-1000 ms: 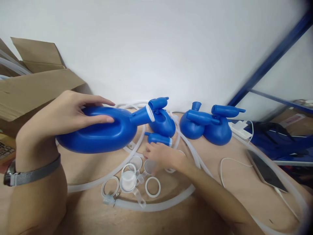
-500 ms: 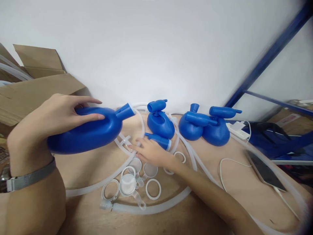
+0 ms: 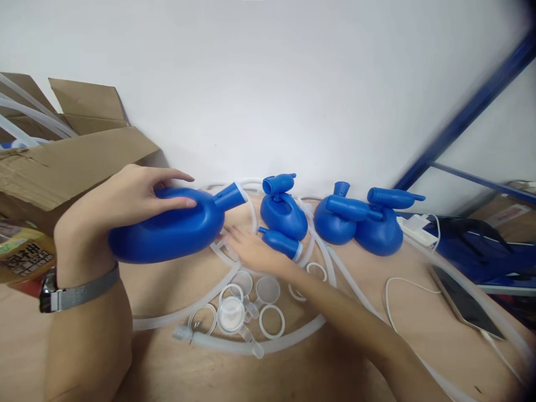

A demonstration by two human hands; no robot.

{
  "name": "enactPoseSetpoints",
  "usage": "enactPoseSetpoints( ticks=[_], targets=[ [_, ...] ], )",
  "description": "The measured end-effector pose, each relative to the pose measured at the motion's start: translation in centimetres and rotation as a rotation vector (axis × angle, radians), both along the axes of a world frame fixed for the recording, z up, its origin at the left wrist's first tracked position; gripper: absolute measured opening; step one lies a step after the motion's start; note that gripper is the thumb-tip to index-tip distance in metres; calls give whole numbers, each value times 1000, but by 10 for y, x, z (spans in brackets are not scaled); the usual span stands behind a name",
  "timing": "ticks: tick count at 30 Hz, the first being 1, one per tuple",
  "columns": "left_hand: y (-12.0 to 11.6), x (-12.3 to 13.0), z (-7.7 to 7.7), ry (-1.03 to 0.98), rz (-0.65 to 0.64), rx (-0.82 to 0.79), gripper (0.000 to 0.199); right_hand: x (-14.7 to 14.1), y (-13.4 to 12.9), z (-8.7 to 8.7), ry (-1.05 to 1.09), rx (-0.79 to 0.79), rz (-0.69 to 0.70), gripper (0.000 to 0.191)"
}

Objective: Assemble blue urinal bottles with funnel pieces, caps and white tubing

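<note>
My left hand (image 3: 142,195) is closed round the handle of a blue plastic urinal bottle (image 3: 167,245), held on its side above the table. Its neck points up to the right, with a white ring at the mouth. My right hand (image 3: 247,248), slightly blurred, reaches in beneath the neck with fingers stretched out and nothing seen in them. Beside it lie a blue funnel-shaped piece (image 3: 282,244) and a clear plastic tube (image 3: 188,310). Several white rings (image 3: 272,321) and clear round caps with straps (image 3: 231,314) lie nearer me.
Against the wall stand more blue bottles (image 3: 285,220), with blue funnel pieces (image 3: 354,207) on them. A cardboard box (image 3: 84,162) holding tubes is at the left. A phone (image 3: 464,301) on a cable, a power strip (image 3: 419,230) and a blue metal frame (image 3: 469,106) are at the right.
The view has shifted left, so everything sits further right. My right hand has moved left relative to the blue funnel piece, closer under the bottle's neck. My left hand keeps its hold.
</note>
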State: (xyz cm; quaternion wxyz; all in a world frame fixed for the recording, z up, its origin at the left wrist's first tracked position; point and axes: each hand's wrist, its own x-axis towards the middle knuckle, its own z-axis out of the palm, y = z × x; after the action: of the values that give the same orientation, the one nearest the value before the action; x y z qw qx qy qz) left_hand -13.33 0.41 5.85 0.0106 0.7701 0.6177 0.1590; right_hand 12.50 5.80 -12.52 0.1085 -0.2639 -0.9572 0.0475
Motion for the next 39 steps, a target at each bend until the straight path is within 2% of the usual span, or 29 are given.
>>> enactPoseSetpoints(
  ticks=[2,5,10,12,14,16,18,20,22,24,27,32,35,39],
  targets=[
    [0,-3,0,16,10,8,80,-8,14,7,-100,1,98,55],
    [0,-9,0,29,16,19,82,-18,33,13,-122,-56,138,44],
    [-2,-20,-1,-44,59,83,77,-21,52,16,142,-170,137,19],
    [-4,-23,-1,-67,77,114,75,-16,57,20,321,-162,62,16],
    [-6,-24,0,-78,79,143,74,-8,61,29,561,-141,-89,5],
    [-8,-23,1,-87,74,178,72,2,62,41,820,-99,-268,13],
    [-10,-20,2,-101,62,199,70,13,59,56,1017,11,-382,21],
    [-12,-15,2,-128,32,197,68,23,52,69,1104,179,-401,21],
    [-12,-9,2,-149,-27,170,67,32,43,80,1116,341,-372,19],
    [-13,-2,1,-140,-90,135,66,38,34,87,1093,423,-373,18],
    [-13,5,0,-98,-151,130,62,47,29,93,1036,494,-450,17],
    [-14,2,0,-127,-251,135,57,62,34,98,947,717,-554,24],
    [-15,6,-1,-116,-226,143,60,60,30,99,892,785,-551,18],
    [-12,21,-4,-87,-171,190,61,44,15,99,857,853,-474,14]
  ],
)
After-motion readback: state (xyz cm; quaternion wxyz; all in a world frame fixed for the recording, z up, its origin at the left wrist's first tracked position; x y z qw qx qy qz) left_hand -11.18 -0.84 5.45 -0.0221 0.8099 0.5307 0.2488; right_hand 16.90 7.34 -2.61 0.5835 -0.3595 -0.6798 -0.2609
